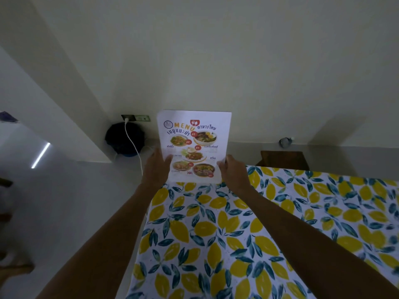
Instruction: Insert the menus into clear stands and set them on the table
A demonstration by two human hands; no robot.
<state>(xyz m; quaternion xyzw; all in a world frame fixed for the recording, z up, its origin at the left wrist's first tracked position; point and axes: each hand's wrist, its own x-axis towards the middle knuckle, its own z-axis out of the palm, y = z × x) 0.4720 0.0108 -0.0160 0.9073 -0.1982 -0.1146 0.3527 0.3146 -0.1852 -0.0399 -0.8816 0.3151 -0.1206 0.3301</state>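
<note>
A white menu sheet (pixel 194 145) with food photos and the word MENU stands upright at the far left corner of the table (pixel 237 223), which wears a lemon-print cloth. My left hand (pixel 156 167) grips its lower left edge and my right hand (pixel 232 171) grips its lower right edge. Whether the sheet sits inside a clear stand I cannot tell; no stand edge shows plainly.
A dark bin (pixel 124 140) sits on the floor by the wall under a socket (pixel 135 118) with a white cable (pixel 133 143) hanging from it. A wooden stool (pixel 282 159) stands beyond the table's far edge. A small bottle (pixel 286 142) lies near the wall.
</note>
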